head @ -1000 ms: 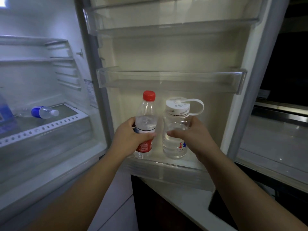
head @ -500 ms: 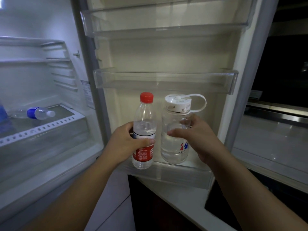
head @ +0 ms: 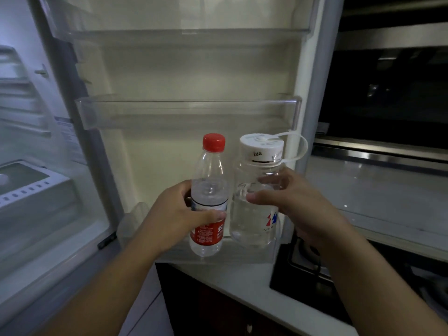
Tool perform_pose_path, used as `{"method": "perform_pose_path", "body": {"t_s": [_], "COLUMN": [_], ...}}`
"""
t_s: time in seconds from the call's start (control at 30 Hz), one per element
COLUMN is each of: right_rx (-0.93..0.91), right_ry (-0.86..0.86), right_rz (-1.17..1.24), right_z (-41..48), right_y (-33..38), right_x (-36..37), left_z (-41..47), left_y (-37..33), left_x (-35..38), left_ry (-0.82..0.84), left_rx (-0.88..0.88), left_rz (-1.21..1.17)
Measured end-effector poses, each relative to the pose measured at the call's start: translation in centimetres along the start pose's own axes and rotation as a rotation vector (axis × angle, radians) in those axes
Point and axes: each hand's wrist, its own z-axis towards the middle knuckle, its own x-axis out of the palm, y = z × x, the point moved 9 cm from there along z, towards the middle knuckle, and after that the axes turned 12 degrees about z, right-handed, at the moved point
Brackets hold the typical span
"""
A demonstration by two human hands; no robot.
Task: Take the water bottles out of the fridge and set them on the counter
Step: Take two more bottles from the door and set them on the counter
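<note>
My left hand [head: 174,214] grips a clear plastic bottle with a red cap and red label [head: 209,180] around its middle. My right hand [head: 291,204] grips a wider clear bottle with a white lid and loop strap [head: 257,221], thumb in front and fingers behind. Both bottles are upright, side by side, held in front of the bottom shelf of the open fridge door [head: 218,257], their bases near its front lip. The pale counter [head: 242,284] lies just below.
Two door shelves [head: 184,112] above hold nothing visible. The fridge interior with a white drawer [head: 29,190] is on the left. A black stove top [head: 305,270] sits on the counter at the right, a dark oven behind it.
Both hands have lifted their bottles up and toward me from the door's bottom shelf. The view has swung right, so the blue-labelled bottle inside the fridge is out of sight.
</note>
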Motion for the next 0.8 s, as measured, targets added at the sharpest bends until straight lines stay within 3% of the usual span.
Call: {"method": "perform_pose_path", "body": {"t_s": [0.4, 0.8], "right_rx": [0.013, 0.003], "right_ry": [-0.246, -0.534], "right_rz": [-0.057, -0.07], "right_z": [-5.9, -15.6], "right_y": [0.4, 1.8], "right_x": [-7.5, -19.1], "left_z": [0.9, -0.3], "left_y": [-4.9, -13.2], "left_x": [7.3, 19.0], "left_ry": [0.189, 0.475], "left_rx": [0.168, 0.303], "left_rz": [-0.093, -0.236]}}
